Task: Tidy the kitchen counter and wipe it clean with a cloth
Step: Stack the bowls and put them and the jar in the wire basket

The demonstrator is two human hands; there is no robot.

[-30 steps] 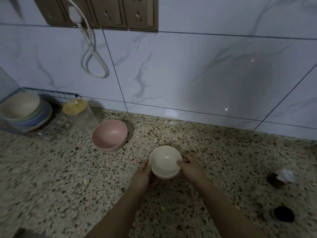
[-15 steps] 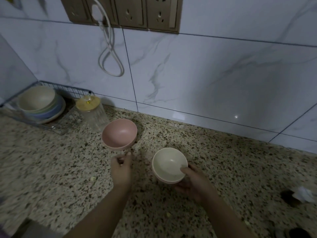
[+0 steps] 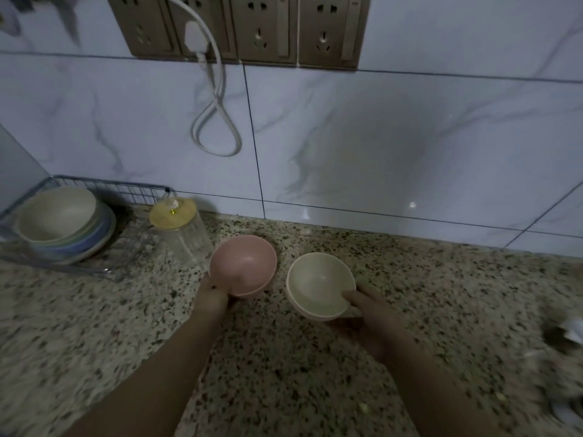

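On speckled granite counter (image 3: 410, 310): hands hold bowls; marble-tiled wall (image 3: 394, 137) behind.

Two loose bowls near the table's back edge: one pink bowl (image 3: 243, 263), one cream bowl (image 3: 320, 283). One stack of bowls (image 3: 63, 225) in one wire rack (image 3: 110, 187), far left corner; layers too blurred to count. One glass jar (image 3: 183, 231). Four wall sockets (image 3: 239, 26), one plug (image 3: 195, 36).

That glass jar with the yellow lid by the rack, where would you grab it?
Grip the glass jar round its clear body below the yellow lid, coming from the front. It stands upright, with the pink bowl close on its right and the dish rack on its left.
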